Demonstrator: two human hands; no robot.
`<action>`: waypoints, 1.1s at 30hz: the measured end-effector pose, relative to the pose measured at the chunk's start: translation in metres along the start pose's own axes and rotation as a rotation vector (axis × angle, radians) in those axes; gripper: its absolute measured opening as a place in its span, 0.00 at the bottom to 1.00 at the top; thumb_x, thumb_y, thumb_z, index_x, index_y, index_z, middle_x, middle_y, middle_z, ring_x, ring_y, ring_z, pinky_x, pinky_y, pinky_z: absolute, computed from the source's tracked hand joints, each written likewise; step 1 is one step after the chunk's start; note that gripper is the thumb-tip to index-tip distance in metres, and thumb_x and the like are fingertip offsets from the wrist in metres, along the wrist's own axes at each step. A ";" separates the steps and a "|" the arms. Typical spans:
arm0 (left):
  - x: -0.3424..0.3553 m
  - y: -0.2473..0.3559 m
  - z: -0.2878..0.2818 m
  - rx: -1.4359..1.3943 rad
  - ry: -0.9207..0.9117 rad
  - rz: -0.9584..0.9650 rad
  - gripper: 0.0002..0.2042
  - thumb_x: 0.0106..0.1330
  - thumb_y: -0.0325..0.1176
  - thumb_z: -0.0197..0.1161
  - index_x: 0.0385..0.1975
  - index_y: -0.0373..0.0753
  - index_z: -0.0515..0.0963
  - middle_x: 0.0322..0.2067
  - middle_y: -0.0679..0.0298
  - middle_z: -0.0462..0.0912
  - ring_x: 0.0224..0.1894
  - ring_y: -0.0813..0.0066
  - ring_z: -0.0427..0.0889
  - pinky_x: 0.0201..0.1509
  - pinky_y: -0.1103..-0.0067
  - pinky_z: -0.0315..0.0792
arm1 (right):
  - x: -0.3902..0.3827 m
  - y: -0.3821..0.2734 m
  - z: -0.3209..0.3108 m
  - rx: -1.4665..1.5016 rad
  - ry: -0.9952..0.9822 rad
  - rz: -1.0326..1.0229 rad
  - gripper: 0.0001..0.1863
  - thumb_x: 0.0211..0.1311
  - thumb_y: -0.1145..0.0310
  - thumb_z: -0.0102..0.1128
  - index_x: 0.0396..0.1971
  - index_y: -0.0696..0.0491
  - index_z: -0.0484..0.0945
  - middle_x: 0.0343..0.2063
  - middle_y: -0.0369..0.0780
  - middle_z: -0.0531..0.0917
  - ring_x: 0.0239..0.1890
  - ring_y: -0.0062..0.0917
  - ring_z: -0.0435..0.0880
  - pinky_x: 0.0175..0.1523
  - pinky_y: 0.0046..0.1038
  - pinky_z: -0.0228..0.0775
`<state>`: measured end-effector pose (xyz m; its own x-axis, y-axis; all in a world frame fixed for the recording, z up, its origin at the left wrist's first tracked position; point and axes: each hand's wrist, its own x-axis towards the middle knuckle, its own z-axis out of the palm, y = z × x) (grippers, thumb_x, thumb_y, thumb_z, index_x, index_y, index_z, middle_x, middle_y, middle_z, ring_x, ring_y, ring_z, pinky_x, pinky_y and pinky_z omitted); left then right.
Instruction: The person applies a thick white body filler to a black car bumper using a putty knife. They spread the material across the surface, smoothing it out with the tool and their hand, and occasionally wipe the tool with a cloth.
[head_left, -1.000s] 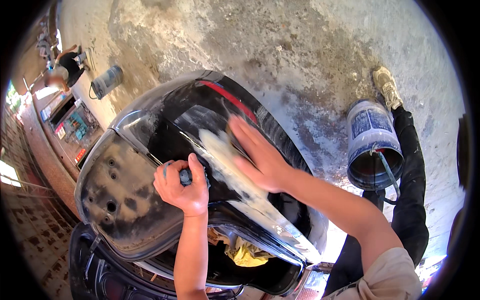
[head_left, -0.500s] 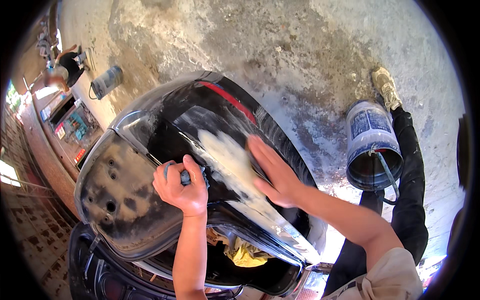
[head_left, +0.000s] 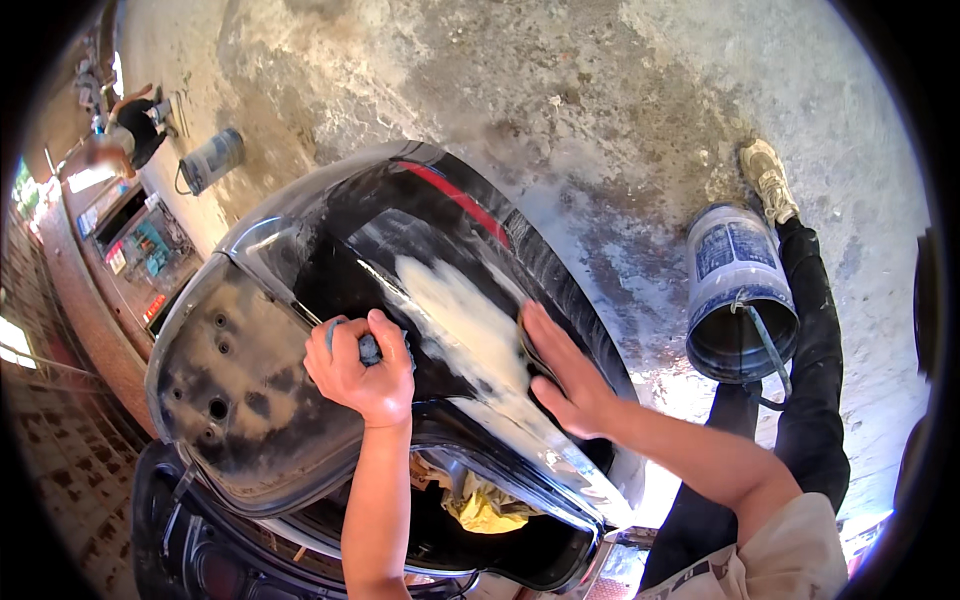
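Note:
My left hand [head_left: 360, 375] is closed around a crumpled grey-blue pad [head_left: 370, 348], at the edge of the black car body panel [head_left: 325, 260]. To its right, a long pale, sanded-looking patch [head_left: 450, 320] runs diagonally down the panel. My right hand [head_left: 570, 370] lies flat along this patch's right side, fingers stretched and thumb apart, over a thin dark sheet mostly hidden under it. A red strip [head_left: 455, 198] crosses the panel above. The dull left section [head_left: 255, 370] has several holes. Below my hands is an open cavity with yellow crumpled material [head_left: 480, 510].
A white-and-blue bucket [head_left: 735, 260] lies on its side on the stained concrete floor [head_left: 560, 80], beside a black-trousered leg [head_left: 810, 330]. Another person [head_left: 135, 130] is far left near a second bucket [head_left: 210, 160]. A black open lid [head_left: 185, 530] is at lower left.
My right hand has slid down and to the right along the pale patch. My left hand stays closed on the pad in about the same place.

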<state>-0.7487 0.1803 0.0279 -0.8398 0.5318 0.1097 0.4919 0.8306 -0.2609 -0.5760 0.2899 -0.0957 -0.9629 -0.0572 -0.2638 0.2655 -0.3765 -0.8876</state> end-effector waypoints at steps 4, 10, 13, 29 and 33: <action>0.001 0.003 -0.002 -0.020 -0.037 -0.050 0.09 0.62 0.31 0.68 0.23 0.40 0.75 0.29 0.61 0.78 0.37 0.57 0.79 0.42 0.67 0.68 | 0.011 -0.004 0.001 0.001 0.039 0.030 0.41 0.76 0.52 0.46 0.77 0.62 0.45 0.77 0.53 0.49 0.80 0.44 0.44 0.81 0.40 0.38; -0.003 0.002 -0.004 -0.006 -0.064 -0.057 0.10 0.63 0.31 0.68 0.24 0.39 0.74 0.30 0.60 0.77 0.39 0.56 0.79 0.45 0.66 0.69 | 0.047 -0.010 -0.001 -0.007 0.022 -0.015 0.41 0.75 0.53 0.47 0.77 0.62 0.45 0.77 0.54 0.50 0.80 0.43 0.45 0.81 0.40 0.38; -0.001 0.001 -0.003 0.007 -0.040 -0.036 0.09 0.61 0.31 0.68 0.23 0.41 0.75 0.30 0.61 0.78 0.37 0.57 0.79 0.43 0.66 0.68 | 0.001 -0.008 -0.003 0.007 0.010 0.015 0.41 0.75 0.52 0.45 0.77 0.62 0.45 0.77 0.55 0.50 0.80 0.44 0.46 0.80 0.40 0.39; 0.000 0.004 -0.004 -0.011 -0.060 -0.052 0.09 0.64 0.32 0.67 0.25 0.38 0.74 0.29 0.60 0.77 0.38 0.55 0.78 0.46 0.66 0.69 | -0.009 -0.006 -0.001 -0.032 -0.040 0.113 0.43 0.73 0.53 0.49 0.76 0.63 0.45 0.77 0.55 0.49 0.80 0.47 0.45 0.80 0.42 0.39; 0.000 0.003 -0.004 -0.014 -0.053 -0.055 0.09 0.64 0.31 0.67 0.25 0.38 0.74 0.29 0.60 0.77 0.39 0.55 0.79 0.46 0.66 0.70 | 0.041 -0.013 -0.006 -0.107 0.037 -0.036 0.43 0.74 0.50 0.48 0.76 0.63 0.46 0.76 0.55 0.51 0.80 0.46 0.46 0.80 0.42 0.40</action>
<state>-0.7462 0.1833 0.0306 -0.8765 0.4759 0.0727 0.4474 0.8610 -0.2420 -0.6191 0.2984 -0.0970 -0.9699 -0.0106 -0.2433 0.2367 -0.2767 -0.9313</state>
